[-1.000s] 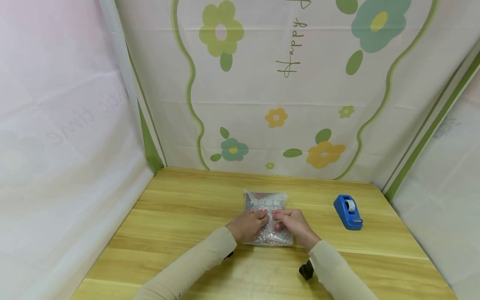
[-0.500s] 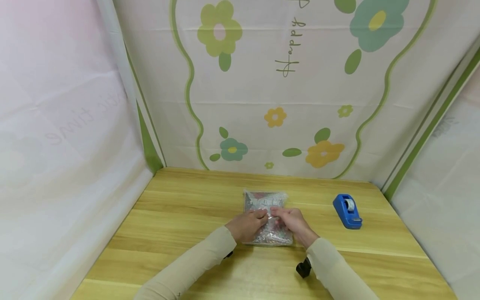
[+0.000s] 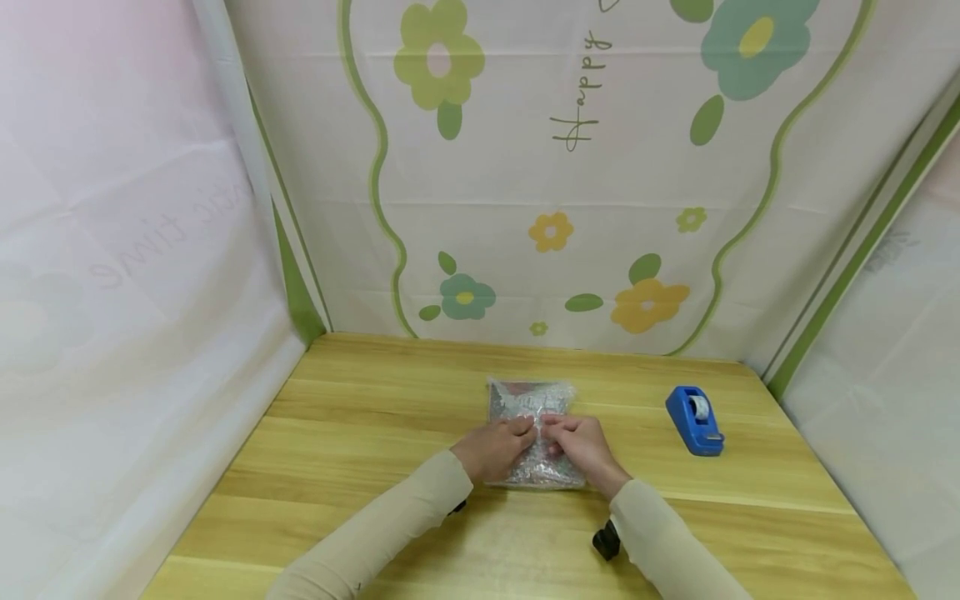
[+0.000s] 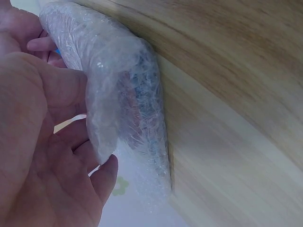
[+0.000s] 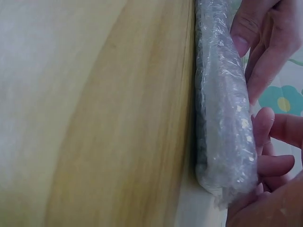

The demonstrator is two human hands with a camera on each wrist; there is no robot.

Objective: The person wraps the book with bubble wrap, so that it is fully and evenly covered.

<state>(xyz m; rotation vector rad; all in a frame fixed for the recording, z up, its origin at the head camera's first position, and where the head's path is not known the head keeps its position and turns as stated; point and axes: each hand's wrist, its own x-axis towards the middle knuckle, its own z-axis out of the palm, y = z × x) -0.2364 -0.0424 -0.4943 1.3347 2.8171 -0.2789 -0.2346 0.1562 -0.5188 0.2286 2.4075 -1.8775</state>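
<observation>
A flat rectangular package in clear bubble wrap lies on the wooden table in front of me, also in both wrist views. Reddish and blue-green patches show faintly through the wrap; what is inside cannot be made out. My left hand rests on the package's left part, its fingers touching the upper side. From the right, my right hand touches the middle of the top with bent fingers. The fingertips of both hands lie close together, a small gap between them.
To the right on the table stands a blue tape dispenser with a roll of clear tape. A black device sits under my right wrist. White flower-printed cloth walls enclose the back and sides.
My right hand's fingers have shifted slightly over the top of the package. The left hand and the package stay in place.
</observation>
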